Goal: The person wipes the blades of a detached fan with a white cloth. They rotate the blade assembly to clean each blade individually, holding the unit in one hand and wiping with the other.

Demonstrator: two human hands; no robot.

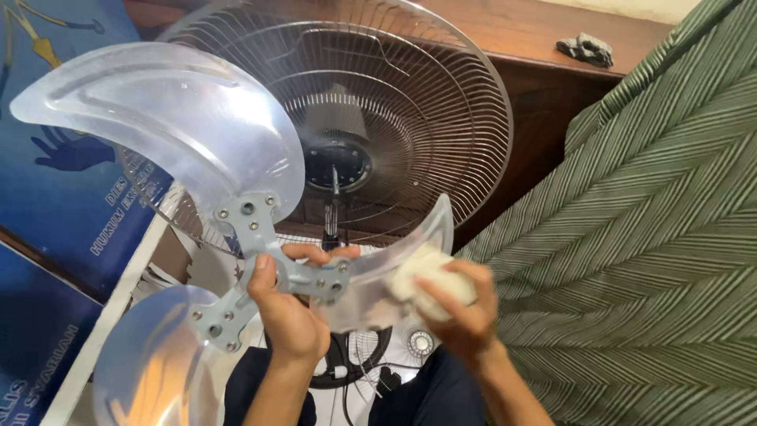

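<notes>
Wire fan guard [441, 118] behind; clear three-blade propeller [236, 158], grey hub.

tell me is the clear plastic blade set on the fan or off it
Off. The left hand holds the clear three-blade plastic propeller by its grey hub, in front of the wire fan guard, whose motor shaft stands bare.
</notes>
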